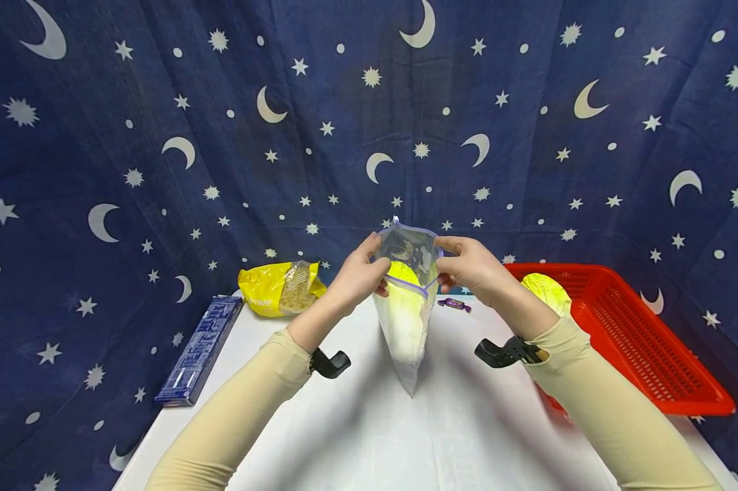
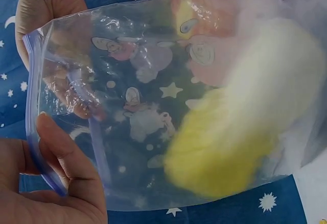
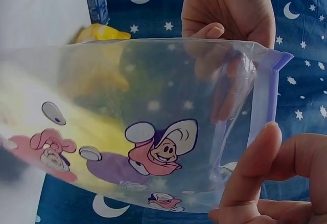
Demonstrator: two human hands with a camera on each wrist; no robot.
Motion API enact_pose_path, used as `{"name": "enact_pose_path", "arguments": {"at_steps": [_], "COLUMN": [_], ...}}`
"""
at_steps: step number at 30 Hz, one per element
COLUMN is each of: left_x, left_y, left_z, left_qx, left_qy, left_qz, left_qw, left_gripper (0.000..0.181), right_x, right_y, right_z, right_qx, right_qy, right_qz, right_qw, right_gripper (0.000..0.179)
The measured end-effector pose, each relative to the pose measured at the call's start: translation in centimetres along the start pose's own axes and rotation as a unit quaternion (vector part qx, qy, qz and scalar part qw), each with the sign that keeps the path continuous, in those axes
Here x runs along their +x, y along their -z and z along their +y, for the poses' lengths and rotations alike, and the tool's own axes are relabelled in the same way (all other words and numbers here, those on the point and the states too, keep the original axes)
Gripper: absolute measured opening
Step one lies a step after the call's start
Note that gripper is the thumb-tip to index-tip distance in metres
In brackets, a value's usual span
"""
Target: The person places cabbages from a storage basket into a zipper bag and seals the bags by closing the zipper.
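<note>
A clear zip bag [image 1: 413, 288] with a purple zip edge stands upright at the middle of the table, its mouth spread wide. Cartoon figures printed on the bag [image 3: 161, 152] show in the right wrist view. Inside lies a soft-looking yellow and white thing [image 2: 219, 147]; its exact kind is unclear through the plastic. My left hand [image 1: 358, 274] pinches the left side of the bag's rim between thumb and fingers. On the opposite side, my right hand [image 1: 475, 267] pinches the rim in the same way.
To the right is a red plastic basket [image 1: 676, 354], with a crumpled yellow item [image 1: 548, 292] at its left side. A wrapped purple candy [image 1: 455, 304] lies behind the bag. At the left are a yellow food packet [image 1: 267, 290] and a long blue box [image 1: 202, 351]. A star-patterned curtain [image 1: 320, 82] hangs behind.
</note>
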State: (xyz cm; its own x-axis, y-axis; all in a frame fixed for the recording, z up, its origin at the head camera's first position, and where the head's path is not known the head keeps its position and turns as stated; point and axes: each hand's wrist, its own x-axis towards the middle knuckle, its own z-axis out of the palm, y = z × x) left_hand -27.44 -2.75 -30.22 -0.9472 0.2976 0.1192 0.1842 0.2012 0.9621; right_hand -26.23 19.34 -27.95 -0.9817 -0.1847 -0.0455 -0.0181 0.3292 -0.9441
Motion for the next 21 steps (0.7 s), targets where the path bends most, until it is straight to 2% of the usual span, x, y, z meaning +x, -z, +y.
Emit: {"name": "enact_pose_path", "arguments": {"at_steps": [7, 13, 21], "left_x": [0.0, -0.1, -0.2], "left_y": [-0.1, 0.0, 0.5], "left_z": [0.0, 0.1, -0.1], "left_qx": [-0.023, -0.028, -0.032], "left_qy": [0.004, -0.001, 0.015], "left_qz": [0.002, 0.007, 0.008], "left_qw": [0.9997, 0.9996, 0.9994], "left_gripper": [0.072, 0.072, 0.072], "right_x": [-0.1, -0.1, 0.4], "right_y": [-0.1, -0.1, -0.5], "right_z": [0.0, 0.1, 1.0], "right_qx": [0.014, 0.014, 0.015], "right_qy": [0.016, 0.004, -0.010], "right_qz": [-0.009, -0.004, -0.010], "right_qw": [0.9997, 0.9999, 0.9998], "right_gripper": [0.077, 0.076, 0.073]}}
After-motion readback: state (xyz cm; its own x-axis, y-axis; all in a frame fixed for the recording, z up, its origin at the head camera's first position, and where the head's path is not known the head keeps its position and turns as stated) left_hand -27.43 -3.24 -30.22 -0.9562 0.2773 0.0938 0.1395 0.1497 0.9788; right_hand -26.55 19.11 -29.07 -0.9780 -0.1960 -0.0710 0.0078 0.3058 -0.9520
